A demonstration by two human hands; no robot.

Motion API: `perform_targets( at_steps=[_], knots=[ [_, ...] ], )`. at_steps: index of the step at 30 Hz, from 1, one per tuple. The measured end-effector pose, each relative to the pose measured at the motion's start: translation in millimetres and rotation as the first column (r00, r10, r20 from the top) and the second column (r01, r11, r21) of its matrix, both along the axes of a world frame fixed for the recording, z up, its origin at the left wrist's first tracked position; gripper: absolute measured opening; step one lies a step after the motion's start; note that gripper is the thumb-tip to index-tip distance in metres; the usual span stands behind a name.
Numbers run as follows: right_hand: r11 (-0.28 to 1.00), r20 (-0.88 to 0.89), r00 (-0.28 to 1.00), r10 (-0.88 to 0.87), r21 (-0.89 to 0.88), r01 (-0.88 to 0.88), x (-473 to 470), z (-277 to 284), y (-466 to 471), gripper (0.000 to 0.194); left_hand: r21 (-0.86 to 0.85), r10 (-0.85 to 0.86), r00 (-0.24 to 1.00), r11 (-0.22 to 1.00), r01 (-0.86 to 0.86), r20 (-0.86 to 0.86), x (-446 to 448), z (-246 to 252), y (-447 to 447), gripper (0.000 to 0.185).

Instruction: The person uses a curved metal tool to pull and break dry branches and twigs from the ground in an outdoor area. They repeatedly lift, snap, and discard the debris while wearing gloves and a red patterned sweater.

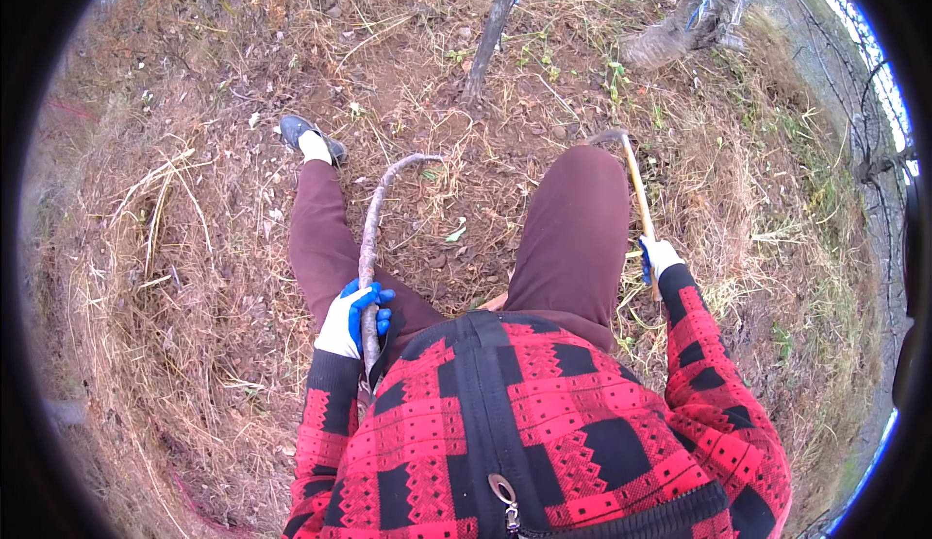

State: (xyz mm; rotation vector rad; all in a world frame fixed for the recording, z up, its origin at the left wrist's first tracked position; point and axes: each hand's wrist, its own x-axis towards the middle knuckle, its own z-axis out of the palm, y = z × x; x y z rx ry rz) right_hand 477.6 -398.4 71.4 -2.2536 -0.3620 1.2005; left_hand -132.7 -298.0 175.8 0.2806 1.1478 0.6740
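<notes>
My left hand (355, 316), in a white and blue work glove, is closed around a rough wooden stick (370, 226) with a curved upper end. The stick rises past my left thigh and bends right over the soil; its lower end runs down beside my jacket. At the right, my right hand (658, 258), gloved alike, grips the pale wooden handle of a sickle (636, 178). The curved blade at its top points left, just beyond my right knee, and is partly blurred.
A thin wooden post (493, 33) stands in the soil ahead. At the upper right is a tree trunk (670, 33) with blue twine tied around it. Dry grass and leaf litter (182, 306) cover the ground around my legs. Wire-like strands run along the far right.
</notes>
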Motion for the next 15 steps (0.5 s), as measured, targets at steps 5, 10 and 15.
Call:
perform_targets(
  at_steps=[5, 10, 15],
  knots=[
    [0.981, -0.294, 0.936, -0.192, -0.035, 0.190, -36, -72, -50, 0.027, -0.029, -0.021, 0.999, 0.999, 0.021, 0.026, -12, 5, -29, 0.032],
    [0.994, -0.161, 0.983, 0.091, 0.077, -0.079, -60, -121, -51, 0.028, 0.036, -0.020, 0.998, 0.999, 0.017, 0.063, -17, -1, -33, 0.029],
    [0.898, -0.572, 0.818, 0.069, 0.393, 0.199, -71, -106, -16, 0.031, 0.066, 0.000, 0.998, 0.998, 0.005, -0.068, -15, 2, -32, 0.019]
  ],
)
